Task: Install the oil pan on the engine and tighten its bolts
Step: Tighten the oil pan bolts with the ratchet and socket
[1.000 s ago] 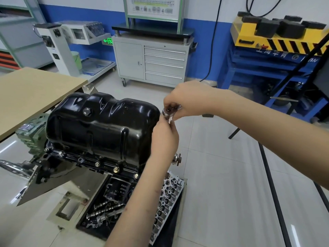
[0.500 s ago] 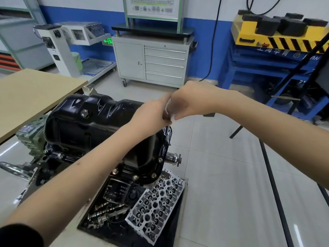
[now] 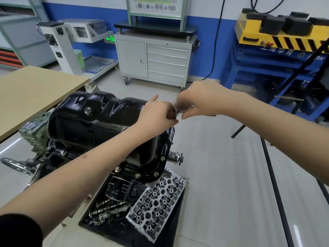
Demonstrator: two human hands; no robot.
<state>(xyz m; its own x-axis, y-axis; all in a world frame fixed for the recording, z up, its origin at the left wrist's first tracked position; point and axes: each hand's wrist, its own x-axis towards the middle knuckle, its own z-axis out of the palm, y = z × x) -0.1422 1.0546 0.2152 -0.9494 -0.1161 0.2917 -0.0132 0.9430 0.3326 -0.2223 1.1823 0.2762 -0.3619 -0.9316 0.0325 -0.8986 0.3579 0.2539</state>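
Note:
The black oil pan (image 3: 99, 120) sits on top of the upturned engine (image 3: 142, 168), with several bolts (image 3: 138, 175) showing along its near flange. My left hand (image 3: 158, 113) and my right hand (image 3: 199, 100) meet above the pan's right end. Together they grip a small metal ratchet tool (image 3: 177, 111), blurred between the fingers; its shaft (image 3: 170, 131) runs down to the flange at the pan's right edge. My left index finger points away. The tool's head is mostly hidden by my fingers.
A cylinder head (image 3: 156, 202) and camshafts (image 3: 108, 207) lie in a black tray (image 3: 124, 230) below the engine. A wooden table (image 3: 32, 93) stands to the left, a grey drawer cabinet (image 3: 156, 59) behind, a blue and yellow rack (image 3: 277, 50) at the right. Tiled floor (image 3: 222, 175) spreads to the right.
My left hand rose from below the tool and came over the pan to meet my right hand at the tool's top. My right hand shifted slightly right.

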